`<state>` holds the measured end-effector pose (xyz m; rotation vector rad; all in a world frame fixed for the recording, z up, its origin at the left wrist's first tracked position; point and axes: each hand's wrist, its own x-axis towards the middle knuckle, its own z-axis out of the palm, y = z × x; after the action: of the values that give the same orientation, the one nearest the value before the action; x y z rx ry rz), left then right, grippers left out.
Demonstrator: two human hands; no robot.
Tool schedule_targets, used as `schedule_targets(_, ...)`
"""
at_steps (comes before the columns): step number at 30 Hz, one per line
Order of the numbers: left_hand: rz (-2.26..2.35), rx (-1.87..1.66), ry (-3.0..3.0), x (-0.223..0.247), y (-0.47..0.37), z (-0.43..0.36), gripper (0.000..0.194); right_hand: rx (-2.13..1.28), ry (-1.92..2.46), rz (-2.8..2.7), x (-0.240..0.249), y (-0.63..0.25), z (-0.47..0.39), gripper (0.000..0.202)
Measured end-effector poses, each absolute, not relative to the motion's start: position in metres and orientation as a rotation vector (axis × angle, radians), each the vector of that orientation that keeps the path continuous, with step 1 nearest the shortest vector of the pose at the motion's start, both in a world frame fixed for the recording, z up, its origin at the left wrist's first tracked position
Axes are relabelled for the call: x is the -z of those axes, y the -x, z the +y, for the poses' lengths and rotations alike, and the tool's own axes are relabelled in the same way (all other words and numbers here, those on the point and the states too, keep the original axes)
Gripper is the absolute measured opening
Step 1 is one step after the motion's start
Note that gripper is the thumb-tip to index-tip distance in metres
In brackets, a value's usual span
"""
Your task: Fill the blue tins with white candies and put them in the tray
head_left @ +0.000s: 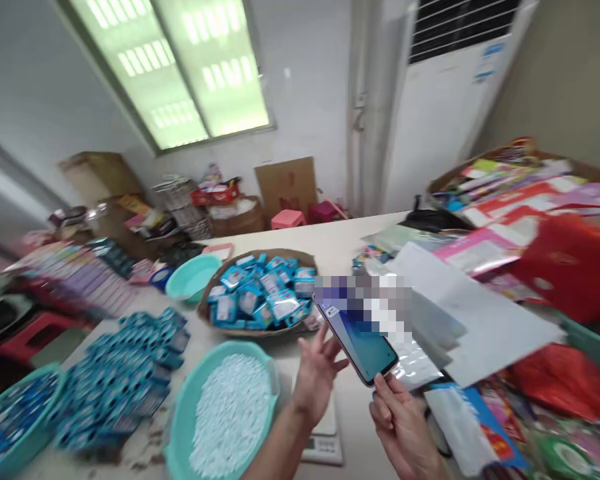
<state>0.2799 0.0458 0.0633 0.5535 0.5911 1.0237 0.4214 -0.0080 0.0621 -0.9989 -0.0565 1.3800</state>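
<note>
A smartphone (363, 347) with a lit blue-green screen is held tilted above the table, its upper part covered by a pixelated patch. My right hand (403, 420) pinches its lower corner between thumb and fingers. To the phone's left, my left hand (316, 377) has its fingers spread and holds nothing; whether a fingertip touches the phone's edge I cannot tell. Beneath my left forearm lies a white digital scale (325, 447), partly hidden. A turquoise basin (177, 427) of small white pieces stands left of that forearm. Behind it sits a cardboard tray (307, 260) heaped with small blue packs.
Stacked blue boxes (125, 373) and another turquoise basin (55, 380) are at the left. An upright turquoise bowl (193, 277) stands behind. White sheets (500, 320), plastic bags and red packaging (570, 267) crowd the right side. Cartons (97, 177) line the wall.
</note>
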Motion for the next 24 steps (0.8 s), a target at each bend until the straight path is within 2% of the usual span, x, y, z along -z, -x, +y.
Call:
schedule_targets(5,0.427,-1.075,-0.374,-0.058,-0.208,0.033,0.079,-1.73,1.07,-0.281,-0.047,-0.291,-0.03,0.052)
schedule_targets(11,0.411,-1.023,-0.226,-0.041,-0.071,0.002,0.085,-2.071,1.204,-1.219,-0.025,-0.223,-0.027,0.047)
schedule_targets(13,0.405,-0.991,-0.23,-0.042,-0.033,-0.005,0.089,-1.786,1.208,-1.525,-0.029,-0.211,-0.026,0.036)
schedule_targets(16,0.414,-0.972,-0.247,-0.047,0.011,-0.013,0.091,-0.972,0.944,-1.901,-0.045,-0.188,-0.028,0.015)
schedule_targets(18,0.434,-1.015,-0.228,-0.051,0.033,-0.018,0.087,-0.561,0.647,-2.163,-0.055,-0.165,-0.027,0.021)
schedule_targets(20,0.457,-1.058,-0.21,-0.055,0.051,-0.026,0.083,-0.31,0.439,-2.383,-0.061,-0.14,-0.02,0.025)
schedule_targets(22,0.471,-1.079,-0.208,-0.058,0.066,-0.037,0.083,-0.195,0.414,-2.448,-0.066,-0.113,-0.006,0.031)
schedule_targets(24,0.479,-1.114,-0.212,-0.061,0.08,-0.05,0.084,-0.221,0.525,-2.354,-0.074,-0.087,0.01,0.045)
